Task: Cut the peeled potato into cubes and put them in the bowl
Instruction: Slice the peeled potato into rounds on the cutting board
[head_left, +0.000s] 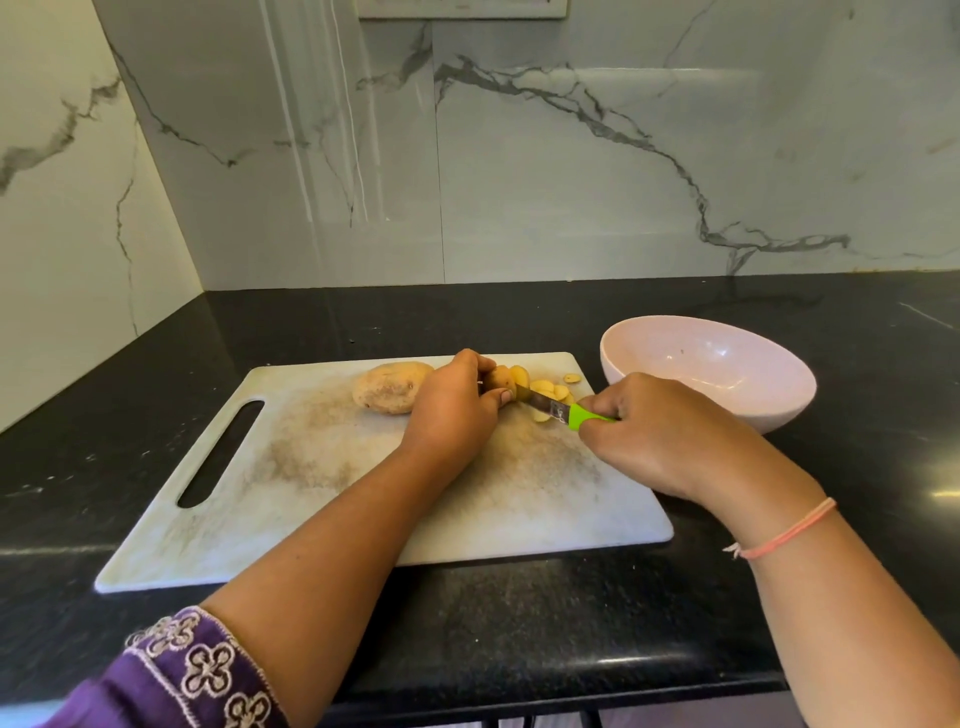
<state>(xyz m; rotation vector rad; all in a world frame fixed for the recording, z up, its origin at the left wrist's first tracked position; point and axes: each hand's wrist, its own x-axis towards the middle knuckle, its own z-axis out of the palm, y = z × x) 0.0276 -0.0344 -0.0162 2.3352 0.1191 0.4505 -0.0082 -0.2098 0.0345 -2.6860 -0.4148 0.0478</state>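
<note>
On the board (311, 493), the left hand (457, 400) curls over a potato (501, 378), holding it down. The right hand (649, 431) grips a green knife (550, 408), blade at the potato. Slices (545, 387) lie just beside it. A whole potato (389, 394) lies left; the bowl (701, 364) stands right, on the table (519, 613).

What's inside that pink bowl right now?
Nothing shows: the bowl looks bare inside. The right hand covers a little of its near edge, hiding that bit.
</note>
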